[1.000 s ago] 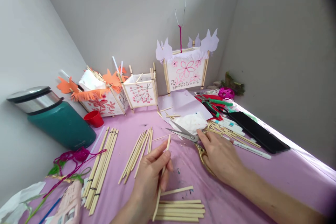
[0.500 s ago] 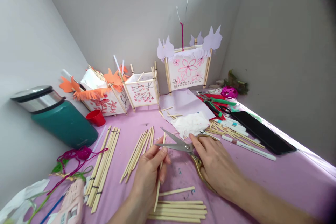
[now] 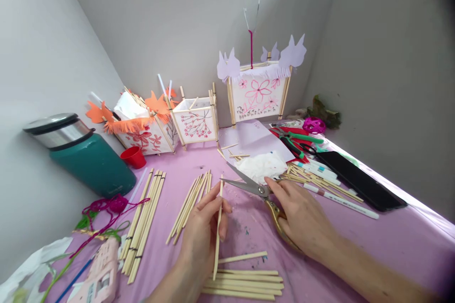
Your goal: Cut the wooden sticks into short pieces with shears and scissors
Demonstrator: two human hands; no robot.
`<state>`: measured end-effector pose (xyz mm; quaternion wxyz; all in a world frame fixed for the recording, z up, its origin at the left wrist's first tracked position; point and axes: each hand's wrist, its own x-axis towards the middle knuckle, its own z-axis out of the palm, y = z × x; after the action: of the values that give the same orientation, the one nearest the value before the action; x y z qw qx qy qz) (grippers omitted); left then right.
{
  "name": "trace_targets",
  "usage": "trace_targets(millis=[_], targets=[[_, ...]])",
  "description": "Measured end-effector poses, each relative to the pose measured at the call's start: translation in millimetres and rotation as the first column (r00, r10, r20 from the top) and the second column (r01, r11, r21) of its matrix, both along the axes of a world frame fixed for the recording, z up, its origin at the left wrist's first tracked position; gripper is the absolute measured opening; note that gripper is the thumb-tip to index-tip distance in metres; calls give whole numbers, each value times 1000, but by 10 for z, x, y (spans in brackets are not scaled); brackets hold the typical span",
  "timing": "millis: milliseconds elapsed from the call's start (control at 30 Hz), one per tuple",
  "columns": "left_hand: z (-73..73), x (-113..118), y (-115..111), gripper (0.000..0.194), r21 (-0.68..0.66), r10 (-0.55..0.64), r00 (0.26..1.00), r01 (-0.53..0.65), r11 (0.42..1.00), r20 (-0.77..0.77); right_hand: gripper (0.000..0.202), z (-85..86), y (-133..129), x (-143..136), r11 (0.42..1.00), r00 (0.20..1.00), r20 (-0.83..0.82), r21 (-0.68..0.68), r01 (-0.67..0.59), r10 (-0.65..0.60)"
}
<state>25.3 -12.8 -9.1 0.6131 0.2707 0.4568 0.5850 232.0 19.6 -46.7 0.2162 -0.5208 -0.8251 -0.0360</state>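
Observation:
Between the thumb and fingers of my left hand [image 3: 204, 229] a thin wooden stick [image 3: 218, 241] stands nearly upright. My right hand [image 3: 302, 215] grips gold-handled scissors [image 3: 261, 190] with the blades apart, pointing left. One blade tip lies across the stick's upper end, just above my left fingers. Below my hands several cut sticks [image 3: 245, 285] lie side by side, and a single stick [image 3: 243, 257] lies just above them. More loose sticks [image 3: 188, 203] rest to the left of my left hand.
Sticks tied in a row [image 3: 144, 227] and a pink glue gun [image 3: 101, 274] lie left. A teal bottle [image 3: 94, 163] and red cup [image 3: 133, 157] stand behind. Paper lanterns [image 3: 197, 125] line the back wall. At right are pliers [image 3: 298, 139], a marker [image 3: 341, 201] and a phone [image 3: 362, 182].
The stick in my left hand has turned more upright, and the lower scissor blade now lies nearer its top end. The whole view has shifted slightly.

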Motion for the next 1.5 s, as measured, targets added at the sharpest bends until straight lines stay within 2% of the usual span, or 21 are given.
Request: trace_targets(millis=[200,433,533,700,967,1100,1367,1500], targets=[[26,7,-2,48,2,-19,1000,19,1000,14,57,10,54,40,999,1000,3,48,20,-20],[0,-22,10,33,28,-49,999,48,998,22,63,47,21,13,993,995,2,70,-98,98],[10,-22,6,28,13,-43,999,42,999,30,61,23,45,41,996,999,-14,77,-49,50],[29,-12,3,33,6,-61,997,60,998,37,60,-13,94,90,998,999,-9,48,34,-34],[16,-39,10,31,26,-34,998,33,999,45,59,-7,92,85,999,1000,-9,35,25,-25],[10,-47,9,25,32,-40,997,38,999,59,59,-15,95,97,998,1000,-7,65,7,-6],[-26,-60,19,27,31,-52,997,51,998,49,59,19,61,57,988,998,-2,140,-64,65],[-10,-41,29,25,10,-42,999,42,999,34,59,50,64,63,981,999,18,187,-42,39]])
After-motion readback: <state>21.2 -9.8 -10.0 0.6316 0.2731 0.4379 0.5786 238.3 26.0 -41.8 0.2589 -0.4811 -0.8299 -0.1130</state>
